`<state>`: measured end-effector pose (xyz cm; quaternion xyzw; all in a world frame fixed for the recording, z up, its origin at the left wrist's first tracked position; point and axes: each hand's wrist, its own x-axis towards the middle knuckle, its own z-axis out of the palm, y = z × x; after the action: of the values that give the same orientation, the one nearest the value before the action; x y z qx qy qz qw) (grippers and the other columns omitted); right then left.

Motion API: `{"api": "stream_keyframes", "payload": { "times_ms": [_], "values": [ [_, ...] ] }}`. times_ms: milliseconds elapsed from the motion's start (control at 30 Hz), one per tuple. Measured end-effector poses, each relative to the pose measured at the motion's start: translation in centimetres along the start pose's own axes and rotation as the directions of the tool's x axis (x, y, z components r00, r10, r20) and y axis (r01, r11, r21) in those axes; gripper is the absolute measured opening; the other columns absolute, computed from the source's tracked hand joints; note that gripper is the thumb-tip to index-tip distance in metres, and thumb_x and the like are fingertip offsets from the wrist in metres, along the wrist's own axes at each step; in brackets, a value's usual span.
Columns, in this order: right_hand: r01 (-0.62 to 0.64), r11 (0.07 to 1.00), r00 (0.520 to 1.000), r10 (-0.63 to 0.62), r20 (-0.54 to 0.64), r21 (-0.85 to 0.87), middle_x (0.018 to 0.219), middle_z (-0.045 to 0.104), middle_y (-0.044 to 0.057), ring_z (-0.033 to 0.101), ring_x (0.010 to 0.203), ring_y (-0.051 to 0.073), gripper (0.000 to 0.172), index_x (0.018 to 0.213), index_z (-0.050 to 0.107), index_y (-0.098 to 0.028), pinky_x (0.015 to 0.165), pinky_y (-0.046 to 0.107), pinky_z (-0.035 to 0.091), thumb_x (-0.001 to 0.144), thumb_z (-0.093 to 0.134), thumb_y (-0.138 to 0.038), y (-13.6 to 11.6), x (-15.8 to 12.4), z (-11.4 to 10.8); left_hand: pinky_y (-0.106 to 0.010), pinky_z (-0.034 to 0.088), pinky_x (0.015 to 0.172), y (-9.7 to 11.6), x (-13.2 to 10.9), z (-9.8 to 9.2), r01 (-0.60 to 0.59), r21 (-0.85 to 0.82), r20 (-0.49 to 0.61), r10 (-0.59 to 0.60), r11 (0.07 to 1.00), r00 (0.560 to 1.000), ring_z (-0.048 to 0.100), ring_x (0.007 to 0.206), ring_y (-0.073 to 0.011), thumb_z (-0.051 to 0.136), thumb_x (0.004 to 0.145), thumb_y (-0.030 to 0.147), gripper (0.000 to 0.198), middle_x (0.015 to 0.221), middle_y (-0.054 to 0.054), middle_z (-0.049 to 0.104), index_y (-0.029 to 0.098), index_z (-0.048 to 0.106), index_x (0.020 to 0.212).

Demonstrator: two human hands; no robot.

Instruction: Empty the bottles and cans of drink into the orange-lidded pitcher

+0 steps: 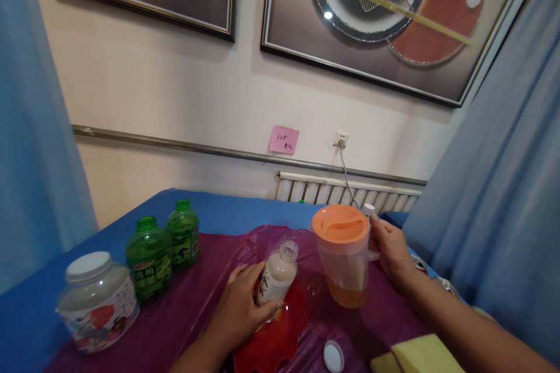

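My left hand is wrapped round a small clear bottle with a leaf-patterned label. The bottle has no cap on and leans slightly to the right over a red mat. To its right, my right hand grips the handle of a translucent pitcher. An orange lid covers the pitcher, and amber liquid fills its lower part. A white bottle cap lies in front of the pitcher. Some of the handle is hidden by my fingers.
Two green bottles and a white-lidded jar stand at the left on purple plastic sheeting. A folded yellow cloth is at the front right. Cans sit behind my right forearm. Blue curtains hang on both sides.
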<state>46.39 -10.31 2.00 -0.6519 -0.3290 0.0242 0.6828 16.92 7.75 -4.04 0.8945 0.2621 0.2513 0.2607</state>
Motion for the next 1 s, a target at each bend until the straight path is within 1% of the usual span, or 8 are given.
{"api": "stream_keyframes", "payload": {
  "times_ms": [100,200,367,533,700,867,1000],
  "values": [
    [0.029,0.996,0.997,-0.024,0.071,-0.084,0.047,0.033,-0.008,0.028,0.043,0.009,0.063,0.056,0.04,-0.024,0.04,0.024,0.024,0.073,0.065,-0.079,-2.6,1.3,-0.4,-0.051,0.039,0.11,0.0,0.0,-0.1,-0.017,-0.013,0.02,0.018,1.0,1.0,0.059,0.121,-0.0355,0.08,0.066,0.035,0.066,0.127,-0.01,0.071,0.022,0.063,0.129],
    [0.073,0.984,0.989,-0.05,0.137,-0.163,0.047,0.03,-0.008,0.027,0.044,0.009,0.063,0.054,0.04,-0.024,0.041,0.024,0.023,0.07,0.067,-0.079,-4.8,2.3,-0.3,-0.052,0.038,0.111,-0.1,0.0,-0.1,-0.055,-0.02,0.028,0.056,0.998,0.998,0.061,0.119,-0.0347,0.08,0.066,0.034,0.067,0.127,-0.009,0.071,0.022,0.062,0.129],
    [0.182,0.944,0.967,-0.121,0.224,-0.274,0.049,0.028,-0.007,0.027,0.047,0.009,0.065,0.051,0.036,-0.024,0.044,0.024,0.023,0.069,0.067,-0.078,-7.3,3.4,0.2,-0.054,0.037,0.111,-0.1,-0.2,0.0,-0.066,-0.004,0.047,0.066,0.998,0.997,0.062,0.117,-0.0355,0.081,0.066,0.033,0.067,0.125,-0.01,0.072,0.021,0.062,0.129],
    [0.283,0.902,0.937,-0.187,0.296,-0.325,0.052,0.022,-0.007,0.022,0.051,0.009,0.066,0.051,0.03,-0.024,0.046,0.025,0.018,0.071,0.068,-0.075,-8.6,3.8,0.8,-0.057,0.03,0.116,-0.1,-0.4,0.0,-0.071,0.006,0.046,0.07,0.997,0.996,0.061,0.121,-0.0375,0.081,0.065,0.036,0.067,0.127,-0.011,0.071,0.021,0.063,0.128],
    [0.364,0.857,0.907,-0.236,0.35,-0.366,0.055,0.021,-0.007,0.021,0.051,0.009,0.064,0.053,0.029,-0.025,0.044,0.025,0.018,0.076,0.065,-0.074,-9.2,3.6,1.3,-0.059,0.03,0.116,0.0,-0.4,-0.1,-0.07,-0.013,0.045,0.07,0.997,0.997,0.061,0.121,-0.0385,0.083,0.063,0.04,0.067,0.126,-0.009,0.073,0.024,0.065,0.126],
    [0.412,0.804,0.889,-0.251,0.383,-0.428,0.055,0.022,-0.007,0.023,0.051,0.009,0.062,0.054,0.03,-0.025,0.045,0.025,0.018,0.078,0.062,-0.073,-9.8,3.6,1.6,-0.06,0.024,0.118,-0.1,-0.4,0.1,-0.051,-0.025,0.089,0.053,0.998,0.995,0.058,0.125,-0.0383,0.083,0.064,0.039,0.071,0.13,-0.011,0.07,0.023,0.063,0.13],
    [0.438,0.763,0.879,-0.252,0.404,-0.476,0.056,0.022,-0.007,0.024,0.052,0.01,0.061,0.054,0.031,-0.025,0.047,0.026,0.018,0.077,0.06,-0.074,-10.3,3.7,1.7,-0.06,0.02,0.119,-0.3,-0.5,0.3,-0.061,-0.039,0.117,0.065,0.997,0.991,0.056,0.127,-0.0375,0.083,0.065,0.041,0.073,0.132,-0.011,0.069,0.023,0.061,0.132]
  ]
}}
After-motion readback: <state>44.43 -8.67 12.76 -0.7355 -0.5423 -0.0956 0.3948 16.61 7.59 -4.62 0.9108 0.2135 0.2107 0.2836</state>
